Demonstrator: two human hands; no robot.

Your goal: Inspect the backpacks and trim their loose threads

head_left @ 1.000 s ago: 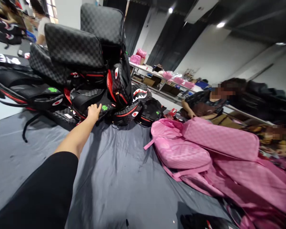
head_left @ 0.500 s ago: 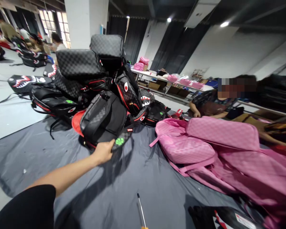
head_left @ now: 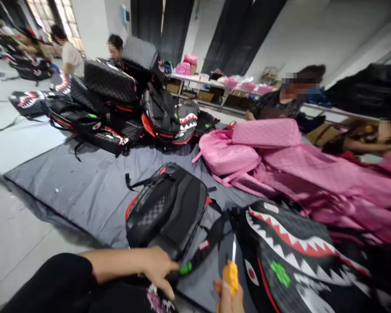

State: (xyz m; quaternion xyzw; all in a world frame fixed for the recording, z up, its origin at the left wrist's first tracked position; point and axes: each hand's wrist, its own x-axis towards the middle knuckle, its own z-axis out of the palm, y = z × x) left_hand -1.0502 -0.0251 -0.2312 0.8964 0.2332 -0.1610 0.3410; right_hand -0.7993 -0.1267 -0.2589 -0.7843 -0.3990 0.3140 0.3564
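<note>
A black checkered backpack (head_left: 182, 204) lies on the grey sheet in front of me, its padded back panel facing up. At its near end is my left hand (head_left: 156, 266), blurred, with the fingers closed at the strap (head_left: 203, 245) beside a green patch. My right hand (head_left: 231, 300), at the bottom edge, grips the orange handle of a screwdriver (head_left: 230, 276). Its metal shaft points away from me. Close by on the right lies another black backpack (head_left: 289, 252), printed with shark teeth, an eye and a green patch.
A heap of black checkered bags (head_left: 111, 82) stands at the far left of the grey sheet (head_left: 94, 187). Pink bags (head_left: 267, 134) are piled along the right. Several people sit beyond the bags. A long table (head_left: 208, 82) with goods runs along the back.
My left hand has pulled the backpack off the heap and nearer to me. The view has shifted, bringing the right hand and more of the shark-print backpack into sight.
</note>
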